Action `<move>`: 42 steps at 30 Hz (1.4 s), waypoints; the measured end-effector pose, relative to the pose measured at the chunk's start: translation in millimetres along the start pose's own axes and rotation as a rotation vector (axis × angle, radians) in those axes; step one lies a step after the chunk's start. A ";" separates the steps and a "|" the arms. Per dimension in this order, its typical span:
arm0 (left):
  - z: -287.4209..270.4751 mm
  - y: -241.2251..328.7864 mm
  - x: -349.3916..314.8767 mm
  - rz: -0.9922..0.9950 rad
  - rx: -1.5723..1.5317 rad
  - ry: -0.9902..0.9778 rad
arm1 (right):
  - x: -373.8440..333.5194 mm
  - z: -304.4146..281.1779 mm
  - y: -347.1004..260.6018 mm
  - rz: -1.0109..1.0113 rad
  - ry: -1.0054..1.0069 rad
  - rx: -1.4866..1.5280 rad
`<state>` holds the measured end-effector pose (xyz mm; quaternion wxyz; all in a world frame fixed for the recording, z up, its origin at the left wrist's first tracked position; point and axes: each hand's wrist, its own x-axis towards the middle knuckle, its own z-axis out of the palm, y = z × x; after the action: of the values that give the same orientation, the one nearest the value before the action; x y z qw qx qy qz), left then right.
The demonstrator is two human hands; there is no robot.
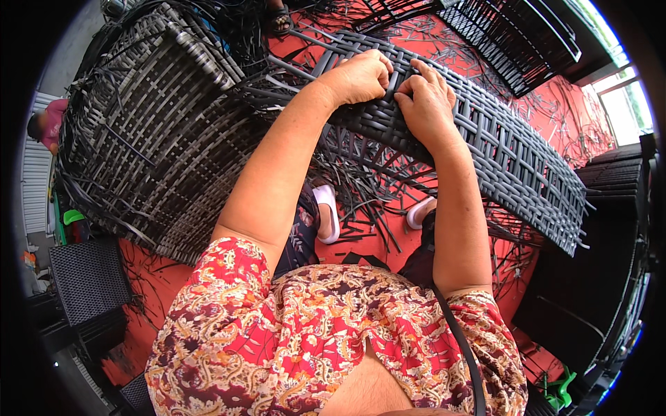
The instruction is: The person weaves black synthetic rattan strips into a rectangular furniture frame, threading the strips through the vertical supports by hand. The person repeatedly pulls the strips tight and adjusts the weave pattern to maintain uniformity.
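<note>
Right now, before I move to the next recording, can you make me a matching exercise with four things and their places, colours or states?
1. Long woven panel
2. Floor
3. Shoes
4. Large curved woven piece

A. Pale, nearly white
B. Left of the person's left forearm
C. Beneath the left hand and right hand
D. Red, littered with strips

Pairs: 1-C, 2-D, 3-A, 4-B
</note>
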<state>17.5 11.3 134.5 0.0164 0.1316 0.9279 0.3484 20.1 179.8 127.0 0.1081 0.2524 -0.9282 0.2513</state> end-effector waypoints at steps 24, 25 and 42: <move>-41.1 -12.0 -19.4 -0.156 -0.611 0.047 | 19.1 -21.3 -19.8 -0.124 -0.043 0.451; -40.5 -10.6 -18.0 -0.146 -0.593 0.041 | 24.6 -15.5 -22.5 -0.141 -0.074 0.365; -24.8 -32.9 -18.9 0.003 0.108 0.407 | 37.3 8.9 2.8 0.031 -0.134 0.488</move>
<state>25.1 -33.3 130.7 -0.1792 0.0607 0.9291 0.3176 -13.7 161.9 130.5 -0.0215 0.2727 -0.8488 0.4525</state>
